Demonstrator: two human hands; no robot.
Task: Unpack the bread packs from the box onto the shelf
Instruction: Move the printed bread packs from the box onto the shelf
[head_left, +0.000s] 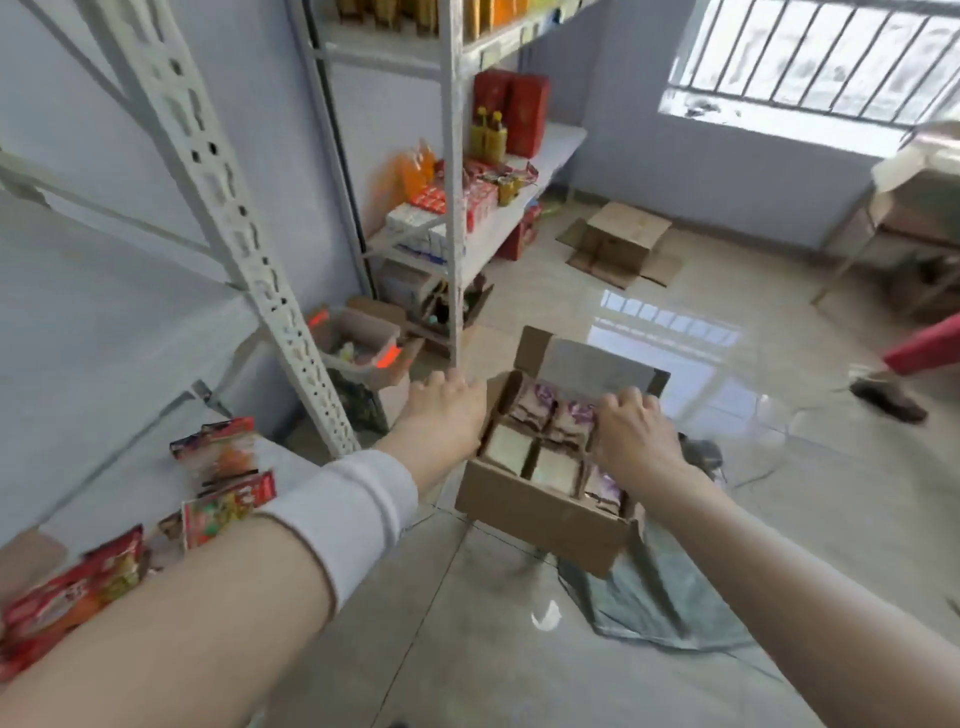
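Observation:
An open cardboard box (540, 512) stands on the tiled floor, filled with several clear bread packs (545, 431) standing on edge. My right hand (631, 434) reaches into the right side of the box, its fingers curled over the tops of the packs there. My left hand (447, 410) hovers at the box's left rim, fingers bent downward, with nothing seen in it. The white shelf (135, 483) lies to the left, below my left forearm.
Red snack packets (223, 467) lie on the shelf board at the left. A white slotted upright (244, 249) rises between shelf and box. Further shelves with goods, a plastic bin (358, 338) and a flattened carton (621, 241) stand beyond. A person's foot (888, 400) is at the right.

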